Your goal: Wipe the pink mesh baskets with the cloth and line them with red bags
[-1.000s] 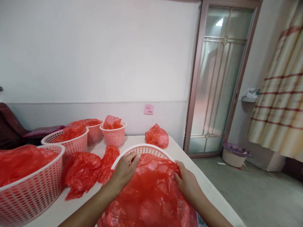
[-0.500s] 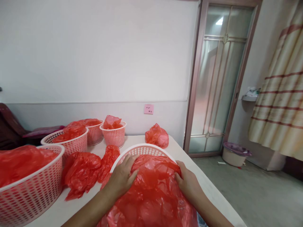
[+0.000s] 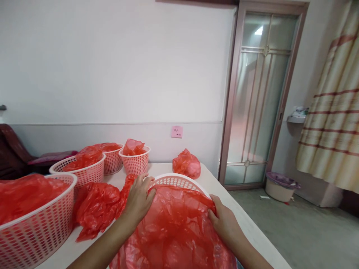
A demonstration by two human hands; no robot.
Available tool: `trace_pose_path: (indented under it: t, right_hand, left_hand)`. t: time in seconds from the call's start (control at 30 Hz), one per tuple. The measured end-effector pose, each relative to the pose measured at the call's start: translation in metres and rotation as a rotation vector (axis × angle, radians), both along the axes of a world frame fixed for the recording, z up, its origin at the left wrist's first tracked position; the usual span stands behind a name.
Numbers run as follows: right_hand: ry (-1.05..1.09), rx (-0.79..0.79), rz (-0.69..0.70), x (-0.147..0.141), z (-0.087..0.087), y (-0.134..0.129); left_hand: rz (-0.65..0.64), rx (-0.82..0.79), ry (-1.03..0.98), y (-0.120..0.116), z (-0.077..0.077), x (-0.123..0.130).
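Observation:
A red plastic bag [image 3: 176, 224] is spread over the near part of a white perforated basket [image 3: 179, 181], whose far rim shows behind it. My left hand [image 3: 141, 198] is at the rim's left side, its thumb and fingers closed on the bag's edge. At the right side of the rim, my right hand [image 3: 223, 218] grips the other end of that edge. Between the two hands the edge is stretched nearly straight. The lower part of the basket is hidden under the bag.
More white baskets with red bags stand leftward: a large near one [image 3: 42, 213], a middle one [image 3: 92, 173] and a small one [image 3: 137, 158]. Crumpled red bags [image 3: 97, 209] lie between them. Another bundle [image 3: 186, 164] sits at the table's [image 3: 252, 228] far right corner.
My left hand has moved left along the rim, drawing the bag's edge wider and tighter. My right hand has stayed nearly in place. The view has tilted slightly upward.

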State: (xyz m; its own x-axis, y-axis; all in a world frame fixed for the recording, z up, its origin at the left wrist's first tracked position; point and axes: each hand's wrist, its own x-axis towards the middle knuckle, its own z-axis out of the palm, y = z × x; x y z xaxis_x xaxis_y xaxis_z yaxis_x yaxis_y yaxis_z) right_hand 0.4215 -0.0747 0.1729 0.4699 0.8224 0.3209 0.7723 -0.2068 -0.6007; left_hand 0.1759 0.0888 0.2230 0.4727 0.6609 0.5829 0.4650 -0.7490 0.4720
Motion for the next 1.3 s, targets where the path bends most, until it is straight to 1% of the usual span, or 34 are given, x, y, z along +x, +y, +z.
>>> trace_pose_path:
  t: [0.17,0.33,0.43,0.47,0.53,0.63,0.7,0.83,0.97,1.07,1.3]
  right_hand:
    - [0.084,0.018,0.049,0.0,0.003,0.0]
    - [0.133,0.023,0.076,0.002,0.005,-0.004]
    - [0.148,0.032,0.073,0.008,0.012,-0.006]
    - [0.151,0.06,0.068,0.011,0.016,-0.006]
    - [0.147,0.169,0.054,0.015,0.024,-0.005]
    - [0.081,0.33,0.039,0.018,0.036,0.0]
    - [0.02,0.363,0.047,0.014,0.041,0.005]
    - [-0.122,0.339,0.101,0.0,0.045,0.013]
    - [-0.261,0.206,0.179,-0.012,0.045,0.017]
    - [-0.308,0.138,0.198,-0.014,0.042,0.02]
    - [-0.305,0.19,0.156,-0.007,0.033,0.029]
  left_hand:
    - [0.015,-0.084,0.079,0.009,-0.002,-0.002]
    - [0.027,-0.086,0.087,0.016,-0.002,-0.005]
    - [0.046,-0.072,0.079,0.016,-0.003,-0.004]
    - [0.05,-0.068,0.076,0.015,-0.003,-0.004]
    - [0.057,-0.064,0.074,0.012,-0.004,-0.004]
    - [0.071,-0.067,0.079,0.008,-0.004,-0.004]
    - [0.08,-0.072,0.084,0.007,-0.003,-0.004]
    - [0.082,-0.081,0.089,0.005,0.0,-0.003]
    - [0.085,-0.082,0.084,0.003,0.0,-0.004]
    - [0.082,-0.083,0.079,0.002,-0.001,-0.005]
    - [0.068,-0.096,0.064,0.003,-0.002,-0.005]
